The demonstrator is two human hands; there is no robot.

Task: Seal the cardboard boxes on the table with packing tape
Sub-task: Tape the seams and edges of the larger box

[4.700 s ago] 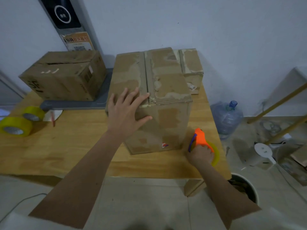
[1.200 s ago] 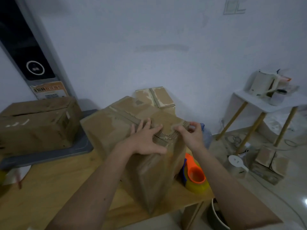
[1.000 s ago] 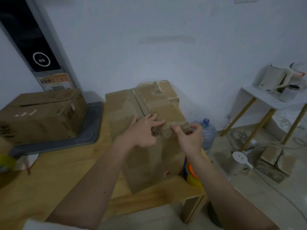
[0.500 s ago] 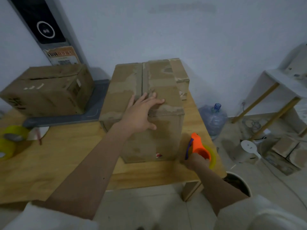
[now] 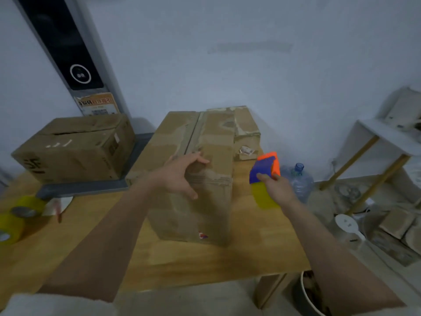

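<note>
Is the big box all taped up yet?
Not yet. The big box has its flaps closed, with the left hand on its front edge. The right hand holds the tape dispenser lifted beside it. Taping comes next; the left box looks unsealed too.

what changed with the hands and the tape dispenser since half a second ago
The right hand, which gripped the tape dispenser down on the table beside the big box, has lifted it up to about the height of the box top. The left hand slid toward the near top edge, its fingers now curled over the flaps. The boxes and the spare tape rolls stayed put.
</note>
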